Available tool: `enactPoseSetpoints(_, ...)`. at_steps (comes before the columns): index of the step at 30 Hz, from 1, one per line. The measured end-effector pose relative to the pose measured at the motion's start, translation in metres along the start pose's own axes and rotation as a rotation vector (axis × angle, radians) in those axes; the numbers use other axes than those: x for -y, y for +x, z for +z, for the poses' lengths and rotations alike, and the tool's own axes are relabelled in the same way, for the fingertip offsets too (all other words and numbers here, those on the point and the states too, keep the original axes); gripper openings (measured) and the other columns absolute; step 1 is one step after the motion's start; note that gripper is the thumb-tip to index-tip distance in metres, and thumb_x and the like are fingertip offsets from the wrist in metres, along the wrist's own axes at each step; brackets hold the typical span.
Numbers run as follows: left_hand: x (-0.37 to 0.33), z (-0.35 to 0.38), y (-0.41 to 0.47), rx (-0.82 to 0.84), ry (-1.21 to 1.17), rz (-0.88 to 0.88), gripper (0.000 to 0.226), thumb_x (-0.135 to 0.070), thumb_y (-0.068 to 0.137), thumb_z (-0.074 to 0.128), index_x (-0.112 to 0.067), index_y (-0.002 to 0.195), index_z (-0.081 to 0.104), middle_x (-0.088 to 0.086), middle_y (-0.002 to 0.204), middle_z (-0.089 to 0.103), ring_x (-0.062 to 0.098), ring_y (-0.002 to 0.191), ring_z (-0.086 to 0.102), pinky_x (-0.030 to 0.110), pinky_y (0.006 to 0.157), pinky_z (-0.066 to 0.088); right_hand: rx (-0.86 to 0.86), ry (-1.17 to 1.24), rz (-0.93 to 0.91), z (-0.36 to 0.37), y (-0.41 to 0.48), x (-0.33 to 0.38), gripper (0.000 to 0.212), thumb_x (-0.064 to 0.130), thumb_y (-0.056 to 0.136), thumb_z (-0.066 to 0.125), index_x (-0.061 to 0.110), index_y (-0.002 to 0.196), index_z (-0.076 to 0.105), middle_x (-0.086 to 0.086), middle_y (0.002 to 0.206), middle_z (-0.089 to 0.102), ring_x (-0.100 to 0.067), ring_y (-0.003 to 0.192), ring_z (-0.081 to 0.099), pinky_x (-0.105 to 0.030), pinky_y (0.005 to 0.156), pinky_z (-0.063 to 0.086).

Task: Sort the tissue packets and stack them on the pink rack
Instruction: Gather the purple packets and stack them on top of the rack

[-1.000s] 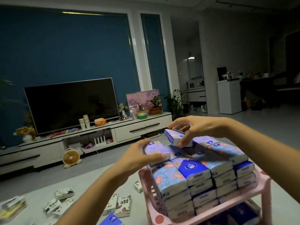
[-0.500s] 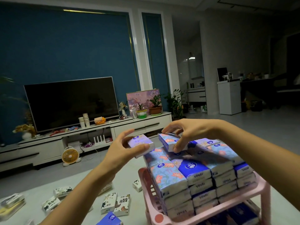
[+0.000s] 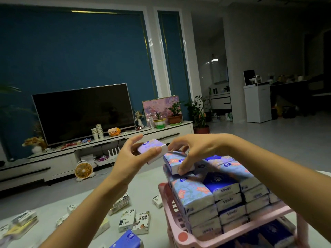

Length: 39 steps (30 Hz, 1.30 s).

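The left hand (image 3: 129, 159) clamped thumb and fingers on a pale lilac plastic-wrapped tissue packet (image 3: 152, 150), held in the air. The right hand (image 3: 195, 151) pinched a blue floral packet (image 3: 172, 161) under its fingertips, atop the full pink plastic rack (image 3: 180, 236). Stacking seemed underway; next, the lilac packet likely needed a level spot.

The left hand (image 3: 129, 159) has lifted a packet (image 3: 152, 149) off the stack (image 3: 211, 192), raising it higher.

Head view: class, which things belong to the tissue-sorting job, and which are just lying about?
Job: left hand, lilac packet it holds, right hand, floral packet it grips, stacked packets, pink rack, loose white packets.
Lying about: television, small fan, paper cups, potted plant.
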<state>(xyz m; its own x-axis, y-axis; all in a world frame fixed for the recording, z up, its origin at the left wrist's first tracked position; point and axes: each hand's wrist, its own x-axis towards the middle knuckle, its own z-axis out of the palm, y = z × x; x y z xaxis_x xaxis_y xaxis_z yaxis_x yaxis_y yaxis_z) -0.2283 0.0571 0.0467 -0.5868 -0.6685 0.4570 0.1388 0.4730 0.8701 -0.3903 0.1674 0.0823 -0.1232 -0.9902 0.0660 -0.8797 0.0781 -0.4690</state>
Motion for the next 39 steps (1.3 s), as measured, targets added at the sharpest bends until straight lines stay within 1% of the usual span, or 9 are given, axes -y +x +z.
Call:
enactPoseSetpoints(4,-0.004,0.005,-0.004,0.013,-0.017,0.029,0.081,-0.036,0.053,0.07,-0.024,0.127,0.042,-0.011,0.099,0.056,0.0,0.088,0.057,0.006,0.059,0.048,0.025,-0.05,-0.017,0.006,0.001,0.0,0.071,0.031,0.07,0.079,0.026,0.132,0.045,0.008,0.136,0.047,-0.013,0.122,0.045,-0.032,0.105,0.036)
enactPoseSetpoints(8,-0.014,0.016,-0.006,0.023,0.014,0.112,0.078,-0.034,0.052,0.079,-0.03,0.12,0.043,-0.009,0.104,0.056,0.0,0.087,0.06,0.005,0.064,0.049,-0.009,0.415,-0.069,-0.017,-0.018,-0.001,0.086,0.032,0.071,0.076,0.029,0.143,0.029,-0.001,0.141,0.043,-0.013,0.124,0.045,-0.025,0.1,0.036)
enactPoseSetpoints(14,-0.033,0.048,0.0,0.14,0.184,0.294,0.092,-0.037,0.054,0.086,-0.027,0.132,0.037,-0.007,0.112,0.055,-0.006,0.095,0.057,0.003,0.073,0.044,-0.196,0.744,-0.05,-0.02,-0.02,0.003,0.034,0.007,0.087,0.059,0.015,0.12,0.054,-0.01,0.103,0.064,-0.019,0.084,0.061,-0.03,0.074,0.053)
enactPoseSetpoints(17,-0.027,0.051,-0.004,0.093,0.153,0.152,0.075,-0.054,0.074,0.055,-0.023,0.138,0.033,-0.003,0.132,0.048,0.006,0.111,0.047,0.015,0.086,0.037,-0.347,0.714,0.071,-0.019,-0.021,-0.012,0.031,0.0,0.087,0.057,0.008,0.117,0.055,-0.006,0.09,0.06,-0.012,0.071,0.056,-0.023,0.063,0.05)
enactPoseSetpoints(20,-0.008,0.054,-0.017,-0.022,0.039,-0.066,0.044,-0.044,0.095,0.032,-0.019,0.131,0.041,-0.006,0.12,0.05,0.002,0.089,0.047,0.019,0.081,0.031,-0.414,0.508,0.164,-0.009,-0.017,-0.027,0.024,0.003,0.085,0.059,0.01,0.108,0.057,-0.011,0.097,0.061,-0.012,0.071,0.055,-0.022,0.062,0.047)
enactPoseSetpoints(24,0.009,0.065,-0.021,-0.017,-0.252,-0.387,0.045,-0.045,0.097,0.03,-0.014,0.126,0.046,0.003,0.101,0.063,0.006,0.066,0.059,0.014,0.045,0.047,-0.424,-0.062,0.224,0.011,-0.006,-0.029,0.027,0.025,0.091,0.051,0.01,0.109,0.063,-0.012,0.115,0.063,-0.025,0.105,0.056,-0.029,0.086,0.042)
enactPoseSetpoints(27,0.01,0.072,-0.016,-0.045,-0.365,-0.514,0.05,-0.048,0.097,0.032,-0.011,0.128,0.045,0.019,0.105,0.063,0.023,0.066,0.062,0.024,0.05,0.051,-0.389,-0.248,0.272,0.02,-0.002,-0.032,0.038,0.039,0.096,0.039,0.015,0.106,0.066,-0.02,0.119,0.056,-0.036,0.116,0.044,-0.033,0.092,0.035)
enactPoseSetpoints(35,0.011,0.084,-0.013,-0.107,-0.348,-0.592,0.057,-0.055,0.093,0.032,-0.011,0.129,0.043,0.023,0.11,0.063,0.036,0.095,0.065,0.035,0.07,0.053,-0.353,-0.218,0.21,0.023,0.002,-0.037,0.041,0.04,0.098,0.033,0.018,0.077,0.059,-0.016,0.109,0.057,-0.031,0.109,0.046,-0.032,0.087,0.032)
enactPoseSetpoints(39,0.0,0.077,-0.033,-0.059,-0.465,-0.534,0.047,-0.052,0.095,0.031,-0.013,0.114,0.051,0.017,0.082,0.068,0.023,0.061,0.069,0.026,0.044,0.053,-0.556,0.356,0.097,-0.016,-0.034,-0.06,0.042,0.038,0.098,0.035,0.011,0.125,0.055,-0.004,0.129,0.054,-0.01,0.112,0.046,-0.021,0.095,0.03)
